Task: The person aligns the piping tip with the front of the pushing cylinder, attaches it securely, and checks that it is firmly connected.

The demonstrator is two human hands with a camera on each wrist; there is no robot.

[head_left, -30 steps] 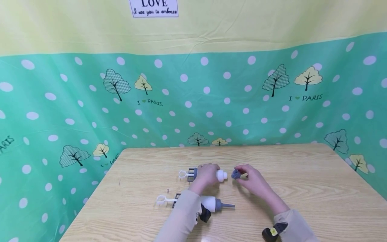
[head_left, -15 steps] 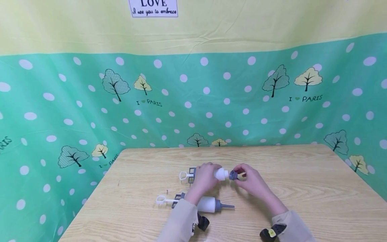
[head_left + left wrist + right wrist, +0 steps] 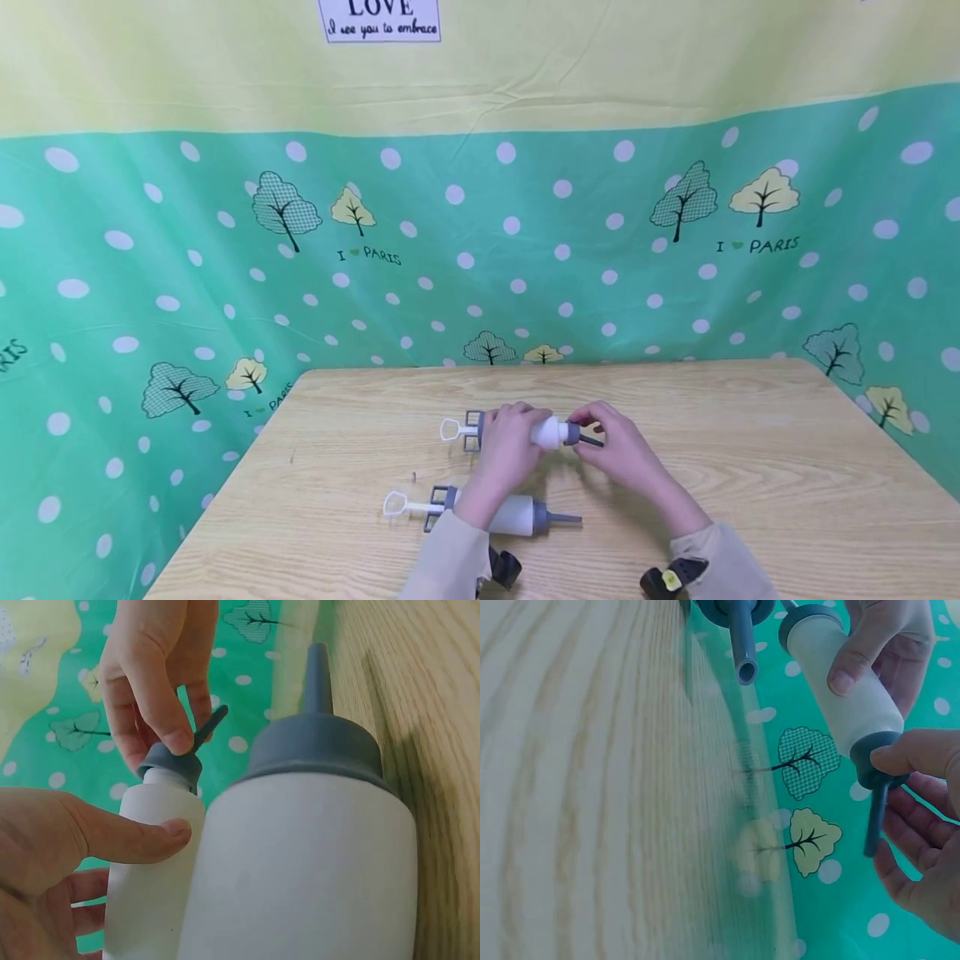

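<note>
My left hand (image 3: 512,440) grips the white barrel (image 3: 546,432) of a large plastic syringe, raised slightly off the table. Its grey finger frame and white ring-ended plunger (image 3: 452,429) stick out to the left. My right hand (image 3: 621,443) pinches a grey nozzle cap (image 3: 573,433) between thumb and fingers at the barrel's mouth. In the left wrist view the cap (image 3: 172,761) covers the neck's end, with some white neck showing below it. The right wrist view has the cap (image 3: 874,754) against the barrel (image 3: 844,686), its spout pointing away. Whether it is threaded on, I cannot tell.
A second syringe (image 3: 513,515) with a grey nozzle lies nearer on the wooden table (image 3: 750,467), partly behind the left forearm. A tiny dark bit (image 3: 413,477) lies left of the hands. A green dotted cloth (image 3: 420,333) hangs behind the table.
My right hand has brought the nozzle cap leftward onto the barrel's mouth and turned it so the spout points right. My left hand has kept its grip, raising and tilting the barrel slightly.
</note>
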